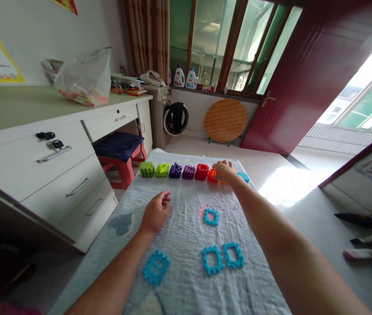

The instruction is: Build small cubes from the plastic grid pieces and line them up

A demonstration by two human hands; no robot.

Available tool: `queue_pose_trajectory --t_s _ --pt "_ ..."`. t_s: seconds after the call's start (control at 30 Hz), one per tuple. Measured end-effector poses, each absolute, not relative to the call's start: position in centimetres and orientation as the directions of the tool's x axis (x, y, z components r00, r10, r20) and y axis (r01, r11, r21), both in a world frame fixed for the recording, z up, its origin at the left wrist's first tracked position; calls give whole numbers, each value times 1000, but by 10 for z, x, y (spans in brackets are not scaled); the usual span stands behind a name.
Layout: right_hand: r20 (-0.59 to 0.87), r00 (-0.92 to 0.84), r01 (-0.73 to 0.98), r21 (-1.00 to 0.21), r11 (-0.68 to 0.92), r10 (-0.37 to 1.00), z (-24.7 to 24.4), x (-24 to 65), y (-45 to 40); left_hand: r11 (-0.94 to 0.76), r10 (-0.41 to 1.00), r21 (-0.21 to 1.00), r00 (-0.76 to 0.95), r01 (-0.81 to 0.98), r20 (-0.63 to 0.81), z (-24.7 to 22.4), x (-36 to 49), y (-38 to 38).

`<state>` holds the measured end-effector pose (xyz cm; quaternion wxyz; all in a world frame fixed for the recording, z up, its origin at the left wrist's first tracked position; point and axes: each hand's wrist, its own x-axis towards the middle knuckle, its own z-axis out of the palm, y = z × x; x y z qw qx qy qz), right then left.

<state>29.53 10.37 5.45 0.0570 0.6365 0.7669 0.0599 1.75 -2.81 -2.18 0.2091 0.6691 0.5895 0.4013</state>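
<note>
My left hand [156, 213] rests on the cloth-covered table [179, 236], fingers loosely bent and nothing visible in them. At the table's far side my right hand [222, 169] reaches over orange interlocking blocks [212, 175]; its fingers curl in, and whatever they grip is hidden. A row of stacked toothed blocks runs leftward: red [202, 172], purple [188, 172], dark purple [175, 170], lime [163, 170] and olive green [147, 169]. Nearer lie a blue square frame [211, 217] beside a pink piece [202, 211], two more blue frames [212, 260] and a blue window-like panel [156, 267].
Further blue pieces [243, 176] lie past my right hand at the table's edge. On the left are a white desk [64, 175] with drawers and a stool [120, 146]. A washing machine [161, 109], round wooden tabletop [226, 120] and red door [297, 74] stand behind.
</note>
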Motion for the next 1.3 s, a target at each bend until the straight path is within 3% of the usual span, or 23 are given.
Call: queue_pose_trajectory --t_s 0.23,0.33,0.43,0.57,0.63,0.8,1.0,1.17,1.3 --pt "-1 -169 976 135 168 986 56 290 101 -219 958 757 -12 615 286 -22 18 -29" --pt "74 -180 981 89 173 981 62 285 80 -213 961 759 -10 615 278 -20 18 -30" --pt "154 -233 968 -52 244 960 65 281 44 -216 962 766 0 606 272 -20 18 -30" --pt "97 -441 840 -305 449 892 60 268 -18 -226 959 757 2 613 285 -21 19 -31" --pt "66 -522 777 -375 506 851 58 254 -49 -224 957 767 -14 601 290 -21 19 -31" --pt "27 -681 688 -321 651 732 54 193 -118 -216 952 838 -81 501 295 -22 16 -30" --pt "-1 -583 796 -203 571 812 33 141 -153 -221 946 884 -129 412 296 -25 10 -28" --pt "-9 -589 788 -230 572 808 32 142 -150 -215 952 888 -116 407 284 -26 10 -27" --pt "-64 -636 743 -324 586 769 45 157 -136 -208 957 891 -106 404 271 -26 11 -26"
